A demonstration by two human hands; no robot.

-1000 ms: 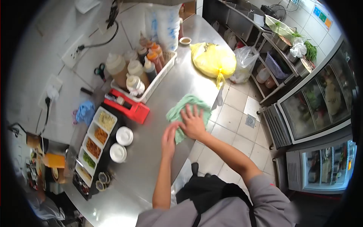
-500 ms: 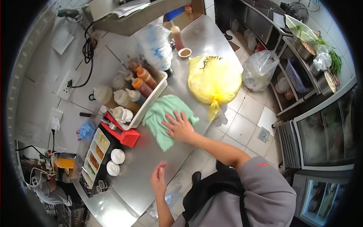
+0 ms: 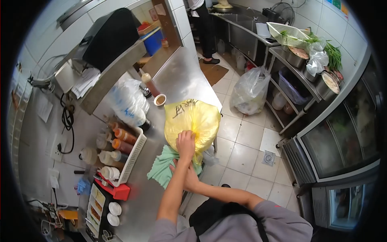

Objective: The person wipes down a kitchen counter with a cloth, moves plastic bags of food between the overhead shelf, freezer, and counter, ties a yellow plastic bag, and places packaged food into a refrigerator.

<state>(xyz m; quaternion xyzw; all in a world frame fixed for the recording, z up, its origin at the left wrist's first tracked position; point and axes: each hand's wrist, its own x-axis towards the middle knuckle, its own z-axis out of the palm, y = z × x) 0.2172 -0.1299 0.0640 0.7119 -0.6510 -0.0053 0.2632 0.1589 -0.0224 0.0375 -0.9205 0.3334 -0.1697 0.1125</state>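
My left hand (image 3: 186,145) reaches forward across my right arm, its fingers curled into the gathered plastic of a full yellow bag (image 3: 181,119) with black writing on top. Partly under my left forearm, my right hand (image 3: 188,176) lies on a rumpled green cloth (image 3: 159,171). Those of its fingers that show are stretched out; the rest are hidden. The cloth touches the near side of the bag on the steel counter (image 3: 145,201).
Left of the cloth stands a white basket (image 3: 135,155) of sauce bottles, beside a red tool (image 3: 121,192) and white-lidded cups (image 3: 114,209). A sauce cup (image 3: 160,100) sits behind the bag. The counter's right edge drops to the tiled floor (image 3: 238,155). Another person (image 3: 203,28) stands beyond.
My left hand has moved from above the counter's front onto the yellow bag. My right hand and the cloth have shifted toward the bag. The camera view has swung right and up.
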